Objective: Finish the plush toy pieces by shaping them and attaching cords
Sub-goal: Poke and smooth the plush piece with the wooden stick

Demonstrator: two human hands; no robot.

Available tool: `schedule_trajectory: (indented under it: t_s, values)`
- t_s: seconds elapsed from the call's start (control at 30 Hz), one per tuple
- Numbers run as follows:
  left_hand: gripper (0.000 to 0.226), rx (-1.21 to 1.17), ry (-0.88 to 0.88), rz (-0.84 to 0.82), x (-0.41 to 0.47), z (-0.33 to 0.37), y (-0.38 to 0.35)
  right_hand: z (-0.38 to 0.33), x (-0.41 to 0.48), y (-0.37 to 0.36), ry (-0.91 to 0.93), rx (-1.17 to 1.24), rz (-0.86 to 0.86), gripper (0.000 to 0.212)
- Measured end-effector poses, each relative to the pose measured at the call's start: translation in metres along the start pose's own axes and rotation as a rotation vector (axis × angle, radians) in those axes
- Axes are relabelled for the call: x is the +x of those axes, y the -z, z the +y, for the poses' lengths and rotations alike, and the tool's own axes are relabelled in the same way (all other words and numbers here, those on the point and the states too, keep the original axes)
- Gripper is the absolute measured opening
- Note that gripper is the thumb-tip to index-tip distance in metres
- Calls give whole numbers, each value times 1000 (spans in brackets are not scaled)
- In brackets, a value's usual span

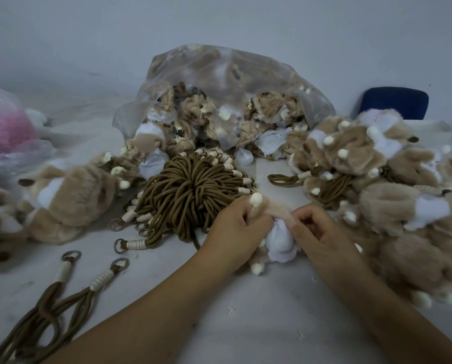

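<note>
1. A cord bundle [190, 190] lies on the pale desk [245, 324]. It is a mass of brown loops whose ends are wrapped in cream thread and tipped with metal rings. Every place below is given from it.
2. The plush piece [281, 239] is just right of the cord bundle and nearer the person, held between both hands. It shows a white fabric part, a tan furry strip across the top and small cream pompoms. Whether it rests on the desk cannot be told.
3. The left hand [235, 227] is at the bundle's near right edge. Its fingers are curled round the tan end of the plush piece, and one pompom sticks up above the knuckles.
4. The right hand [322, 232] is farther right of the bundle. Its fingers are curled and pinch the piece where tan meets white.
5. Behind the bundle a clear plastic bag [219, 74] opens toward it, stuffed with crumpled tan and white plush shells.
6. To the right of the bundle is a plush pile [377, 179], a furry tan and white heap with brown cords showing among the pieces.
7. To the left of the bundle lie more plush toys [72, 198].
8. Near-left of the bundle, two loose cords [62, 298] lie on the desk, rings pointing away from the person.
9. Far left of the bundle is a pink-filled bag [4, 132]. Behind and to the right of the bundle, beyond the plush pile, stands a blue chair back [395, 102].
</note>
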State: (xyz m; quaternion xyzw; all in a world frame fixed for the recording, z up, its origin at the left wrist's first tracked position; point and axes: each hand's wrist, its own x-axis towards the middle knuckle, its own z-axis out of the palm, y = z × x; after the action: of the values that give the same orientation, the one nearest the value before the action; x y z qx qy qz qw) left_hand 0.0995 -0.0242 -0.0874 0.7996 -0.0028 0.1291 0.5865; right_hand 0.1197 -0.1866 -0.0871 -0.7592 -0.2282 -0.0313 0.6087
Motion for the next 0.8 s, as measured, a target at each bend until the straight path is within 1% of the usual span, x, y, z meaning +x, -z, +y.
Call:
schedule_trajectory:
  t_s: [0.07, 0.13, 0.2, 0.23, 0.3, 0.33, 0.37, 0.4, 0.43, 0.5, 0.57, 0.6, 0.67, 0.7, 0.8]
  values:
    - [17, 5, 12, 41, 2, 1, 1, -2, -1, -1, 33, -38, -30, 16]
    - [21, -1, 63, 67, 3, 1, 2, -3, -3, -4, 55, -49, -38, 17]
    - [25, -52, 126, 71, 6, 1, 4, -3, -3, -5, 64, -33, -40, 10]
    - [27, -71, 147, 66, 8, 0, 5, -3, -2, -6, 27, 1, -51, 6]
    - [26, -84, 155, 35, 8, 0, 5, -1, -1, -6, -79, 74, -77, 37]
    - [22, -91, 150, 13, 8, 0, 5, 2, 0, -6, -111, 78, -84, 48]
    - [20, -97, 143, -15, 7, 0, 4, 3, 0, -7, -120, 70, -81, 54]
    - [20, -100, 130, -43, 5, 0, 4, 5, 1, -6, -119, 65, -85, 54]
    - [20, -101, 120, -67, 4, 1, 3, 5, 0, -6, -111, 75, -86, 47]
    - [23, -82, 109, -95, 2, 2, 2, 6, 0, -6, -85, 88, -78, 26]
    - [25, -45, 62, -114, 1, 3, 1, 6, 0, -6, -64, 19, -21, 11]
    - [23, -30, 17, -119, 0, 3, 0, 6, 1, -7, -69, -10, 20, 9]
    - [24, 23, -103, -108, -2, 4, -2, 8, 1, -7, -114, -37, 83, 16]
    - [27, 76, -172, -94, -3, 5, -3, 10, 2, -7, -131, -61, 97, 16]
    - [27, 254, -361, -51, -5, 6, -4, 14, 2, -5, -149, -176, 114, 16]
